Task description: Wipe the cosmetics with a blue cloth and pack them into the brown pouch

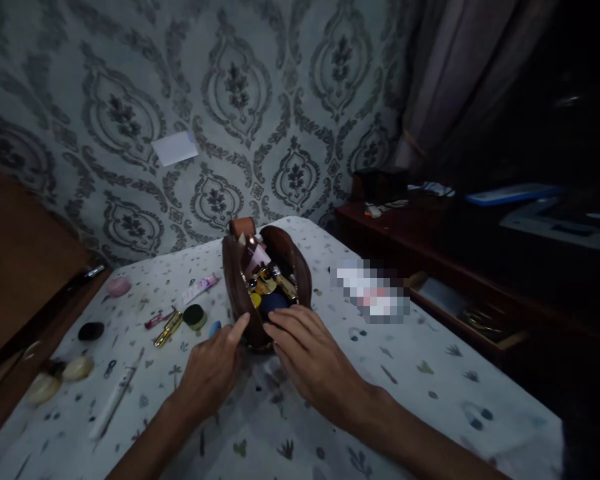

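A brown zip bag [237, 287] stands on the patterned bed sheet, its top unzipped and wide apart. Inside lie several small cosmetics, among them gold-coloured pieces [266, 283], a pale pink tube [258, 257], something yellow [255, 300] and a dark blue rounded thing [275, 304]. My left hand [213, 367] is closed at the bag's near left edge, a finger lying along its side; a small blue thing [215, 327] shows beside it. With fingers stretched out, my right hand [315, 363] reaches over the near right rim, fingertips by the dark blue thing.
Left of the bag lie a tube [201, 288], a dark round jar [195, 317], a gold clip [169, 329], a white pen-like stick [117, 393], a pink rounded thing [119, 287] and a black lid-like piece [91, 331]. A dark red cabinet [380, 233] with a pulled-out drawer [500, 341] stands right.
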Demonstrator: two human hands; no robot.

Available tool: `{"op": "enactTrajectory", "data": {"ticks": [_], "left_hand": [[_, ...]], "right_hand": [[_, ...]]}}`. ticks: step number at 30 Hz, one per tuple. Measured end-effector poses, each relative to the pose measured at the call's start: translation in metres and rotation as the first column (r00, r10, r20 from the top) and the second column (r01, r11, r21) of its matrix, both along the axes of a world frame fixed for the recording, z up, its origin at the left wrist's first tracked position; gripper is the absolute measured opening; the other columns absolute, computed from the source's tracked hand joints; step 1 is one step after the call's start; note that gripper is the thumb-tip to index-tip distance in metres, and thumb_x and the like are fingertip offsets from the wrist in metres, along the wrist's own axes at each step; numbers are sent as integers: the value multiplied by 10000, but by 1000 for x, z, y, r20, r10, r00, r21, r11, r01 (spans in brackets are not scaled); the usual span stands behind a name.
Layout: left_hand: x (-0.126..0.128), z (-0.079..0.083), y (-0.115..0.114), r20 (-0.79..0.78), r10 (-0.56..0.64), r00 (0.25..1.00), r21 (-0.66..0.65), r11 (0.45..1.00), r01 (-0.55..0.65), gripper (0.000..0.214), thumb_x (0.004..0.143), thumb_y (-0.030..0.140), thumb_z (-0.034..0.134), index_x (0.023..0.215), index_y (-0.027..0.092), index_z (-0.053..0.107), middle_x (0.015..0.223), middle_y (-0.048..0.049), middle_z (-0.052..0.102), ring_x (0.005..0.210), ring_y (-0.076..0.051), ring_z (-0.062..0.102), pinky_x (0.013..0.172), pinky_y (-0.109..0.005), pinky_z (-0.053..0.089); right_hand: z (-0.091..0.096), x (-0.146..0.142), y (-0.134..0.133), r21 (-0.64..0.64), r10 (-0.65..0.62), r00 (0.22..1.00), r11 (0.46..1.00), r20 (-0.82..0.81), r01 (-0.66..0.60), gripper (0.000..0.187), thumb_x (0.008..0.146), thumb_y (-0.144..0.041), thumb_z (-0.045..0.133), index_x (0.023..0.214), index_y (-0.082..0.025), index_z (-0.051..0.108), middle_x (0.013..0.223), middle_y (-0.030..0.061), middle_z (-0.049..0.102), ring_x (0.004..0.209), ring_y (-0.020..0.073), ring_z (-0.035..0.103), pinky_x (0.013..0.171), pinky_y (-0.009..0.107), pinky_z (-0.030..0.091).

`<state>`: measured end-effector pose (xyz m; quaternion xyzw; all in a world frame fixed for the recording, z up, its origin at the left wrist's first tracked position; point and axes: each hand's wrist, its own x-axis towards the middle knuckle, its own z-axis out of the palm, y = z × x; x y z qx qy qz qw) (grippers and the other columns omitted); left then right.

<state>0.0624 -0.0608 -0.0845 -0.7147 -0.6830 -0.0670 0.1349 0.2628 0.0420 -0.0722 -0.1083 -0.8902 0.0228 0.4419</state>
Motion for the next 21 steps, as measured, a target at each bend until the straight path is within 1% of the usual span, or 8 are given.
{"op": "enactTrajectory", "data": {"ticks": [3,8,10,12,15,18,20,21], "left_hand": [[-9,-11,-13,0,-1,1000,11,1000,1,502,957,168,380,1437,211,238,1211,-103,640,1095,-211,638,864,-322,544],[-30,-15,-34,-28,51,998,-145,988,-55,333,918,140,449,1243,210,453,1029,-60,628,972,-224,612,777,-338,547],[-40,-15,-42,-22,82,996,-163,983,-85,253,906,133,465,1143,210,504,1031,-65,618,978,-234,589,775,-344,537],[-50,-14,-50,-14,130,991,-155,979,-131,208,907,132,462,1087,214,526,1022,-65,616,979,-238,577,789,-351,526],[-67,-9,-59,13,249,969,-124,962,-245,177,926,161,449,1063,215,549,998,-63,624,975,-239,581,779,-348,516],[-86,-5,-64,62,405,912,-39,914,-404,204,949,187,421,1103,212,554,1072,-75,632,1033,-240,576,785,-340,511],[-98,-6,-66,82,497,864,7,866,-499,252,958,182,390,1156,200,545,1109,-90,632,1074,-252,559,815,-352,508],[-103,-8,-67,86,529,844,14,847,-532,278,956,174,381,1186,187,537,1118,-103,631,1089,-261,551,832,-363,506]], "right_hand": [[0,-6,-6,19,-2,1000,1000,-12,2,336,891,-45,491,1172,-176,618,1151,131,688,1147,272,604,1024,538,493],[-3,-21,-22,35,87,996,996,-23,-87,314,892,-34,476,1134,-175,619,1121,134,683,1141,269,607,976,502,532],[-3,-30,-30,0,160,987,987,15,-160,294,900,-31,465,1114,-159,621,1080,136,681,1117,264,611,932,461,554],[-5,-42,-38,-84,237,970,969,58,-232,280,907,-35,456,1090,-163,626,1036,127,679,1083,251,614,892,425,564],[-13,-67,-47,-256,347,934,913,82,-316,249,901,-46,468,1024,-171,646,996,113,676,1021,234,614,856,392,560],[-26,-97,-53,-431,389,917,845,85,-318,215,866,-67,507,965,-166,670,948,100,686,957,233,621,846,394,540],[-35,-120,-56,-564,394,916,775,78,-285,216,848,-101,527,977,-170,686,938,89,698,927,226,634,847,387,528],[-39,-130,-58,-636,392,918,725,64,-265,219,840,-120,531,980,-171,692,937,83,706,905,219,643,834,373,526]]}}
